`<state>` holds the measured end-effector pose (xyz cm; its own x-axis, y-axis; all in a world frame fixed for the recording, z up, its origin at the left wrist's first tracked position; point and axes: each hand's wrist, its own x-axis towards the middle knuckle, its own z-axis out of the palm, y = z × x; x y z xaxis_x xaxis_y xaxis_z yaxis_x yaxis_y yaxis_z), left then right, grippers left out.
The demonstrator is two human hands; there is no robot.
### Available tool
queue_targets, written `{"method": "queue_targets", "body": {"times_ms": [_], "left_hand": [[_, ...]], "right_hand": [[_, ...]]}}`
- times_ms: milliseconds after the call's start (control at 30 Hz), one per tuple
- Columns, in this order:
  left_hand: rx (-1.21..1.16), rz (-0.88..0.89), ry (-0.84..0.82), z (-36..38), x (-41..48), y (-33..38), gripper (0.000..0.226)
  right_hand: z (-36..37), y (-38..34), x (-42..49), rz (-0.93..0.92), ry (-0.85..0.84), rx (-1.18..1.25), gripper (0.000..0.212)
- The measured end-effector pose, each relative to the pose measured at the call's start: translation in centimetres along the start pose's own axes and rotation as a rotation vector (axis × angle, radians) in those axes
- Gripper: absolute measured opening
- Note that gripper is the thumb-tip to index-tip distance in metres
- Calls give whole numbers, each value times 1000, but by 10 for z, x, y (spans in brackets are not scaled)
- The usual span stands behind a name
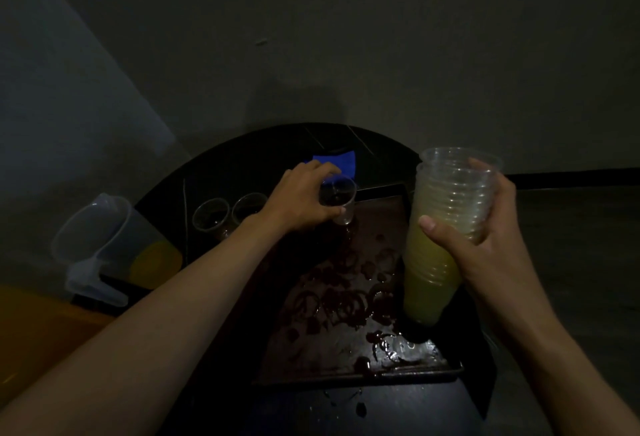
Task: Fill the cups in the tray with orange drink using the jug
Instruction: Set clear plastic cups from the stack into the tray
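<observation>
My right hand (485, 228) grips a tall stack of clear plastic cups (446, 221), held above the right side of the tray; its lower cups look yellow-orange. My left hand (304, 200) holds one clear cup (339, 198) by its side at the far end of the dark metal tray (346, 359). Two more clear cups (211, 216) (247, 207) stand in a row to its left. The clear jug (114, 245), with a little orange drink at its bottom, stands off to the left at the table's edge.
The tray's surface is wet with dark ring marks and spills (346, 300). A blue cloth (337, 162) lies on the round dark table (242, 158) behind the cups. An orange surface (34, 325) sits at lower left. A plain wall rises behind.
</observation>
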<state>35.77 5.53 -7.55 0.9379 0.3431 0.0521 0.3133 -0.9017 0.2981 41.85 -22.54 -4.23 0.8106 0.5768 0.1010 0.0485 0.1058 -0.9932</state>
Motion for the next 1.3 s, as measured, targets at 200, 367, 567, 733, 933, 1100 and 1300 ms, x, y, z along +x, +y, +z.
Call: {"method": "queue_targets", "body": {"times_ms": [200,367,567,733,933,1100,1300], "left_hand": [[-3,-5,-6,-2,3,-4,68],[-17,-10,-19,-2,2,-6,71],[-25,-18,-40,-3,2,-3,81],[-55,6,-49,-4,1,-3,89],[-34,33,-41,-6,-2,-5,85],[-305,110,339,-18,-17,31,54],[-815,111,21,-44,-25,102,60]], "right_hand": [[1,0,0,17,-5,4,80],[1,3,-1,20,-7,10,81],[1,3,-1,20,-6,-3,79],[1,2,-1,17,-5,-2,77],[0,5,1,24,-11,-4,77],[1,11,2,33,-19,-36,83],[8,8,1,46,-87,-59,76]]}}
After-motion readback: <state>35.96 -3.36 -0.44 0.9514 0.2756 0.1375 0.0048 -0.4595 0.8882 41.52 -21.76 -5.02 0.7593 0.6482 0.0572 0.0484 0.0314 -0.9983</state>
